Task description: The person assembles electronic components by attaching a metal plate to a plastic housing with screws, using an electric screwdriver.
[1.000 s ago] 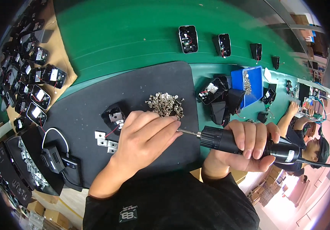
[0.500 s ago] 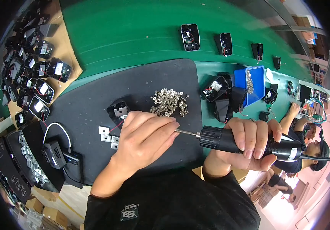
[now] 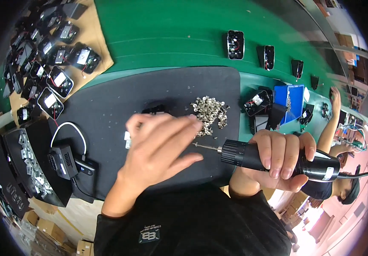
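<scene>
Assembly workshop | green work surface (image 3: 162,25) | screw pile (image 3: 209,111) | batched black housings (image 3: 91,65) | co-worker's arm (image 3: 335,106)

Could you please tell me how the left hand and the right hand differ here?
The right hand is wrapped around the black electric screwdriver; the left hand is open, thumb apart from fingers. The left hand is over the black mat; the right hand is past its right edge. Both are ungloved.

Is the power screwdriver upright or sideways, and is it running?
Sideways: the right hand grips the screwdriver with its bit pointing left, toward the left hand, and its cord at the right. Running or not: cannot tell.
</scene>
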Motion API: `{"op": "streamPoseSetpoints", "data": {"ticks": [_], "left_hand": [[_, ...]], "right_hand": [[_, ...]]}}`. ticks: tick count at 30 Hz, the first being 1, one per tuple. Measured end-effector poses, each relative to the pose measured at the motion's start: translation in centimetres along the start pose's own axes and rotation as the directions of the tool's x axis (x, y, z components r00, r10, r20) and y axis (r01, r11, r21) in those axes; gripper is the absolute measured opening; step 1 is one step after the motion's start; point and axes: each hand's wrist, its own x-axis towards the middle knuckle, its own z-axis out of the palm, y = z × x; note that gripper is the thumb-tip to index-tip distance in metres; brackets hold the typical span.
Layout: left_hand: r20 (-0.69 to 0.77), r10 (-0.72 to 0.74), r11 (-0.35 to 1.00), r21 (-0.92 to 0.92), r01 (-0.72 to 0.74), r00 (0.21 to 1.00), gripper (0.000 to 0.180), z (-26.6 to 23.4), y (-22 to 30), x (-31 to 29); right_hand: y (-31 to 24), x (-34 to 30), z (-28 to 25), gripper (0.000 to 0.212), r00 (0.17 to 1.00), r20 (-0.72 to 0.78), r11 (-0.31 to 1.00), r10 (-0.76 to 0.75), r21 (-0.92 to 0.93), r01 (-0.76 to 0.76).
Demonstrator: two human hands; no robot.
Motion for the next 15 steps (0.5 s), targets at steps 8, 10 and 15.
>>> {"op": "streamPoseSetpoints", "data": {"ticks": [8,10,15], "left_hand": [[0.118,-0.319,0.942,0.145,0.301,0.940,0.089,-0.7,-3.6,-2.6],[0.094,-0.289,0.953,0.121,0.277,0.953,0.089,-0.3,-4.3,-2.8],[0.046,-0.235,0.970,0.071,0.232,0.971,0.081,-0.2,-4.6,-2.6]], "right_hand": [[3.9,0.9,1.0,0.037,0.991,0.111,0.994,0.069,-0.094,-0.058],[4.7,1.1,1.2,0.038,0.985,0.150,0.990,0.083,-0.128,-0.064],[5.8,1.1,1.1,0.041,0.974,0.176,0.968,0.143,-0.232,-0.100]]}}
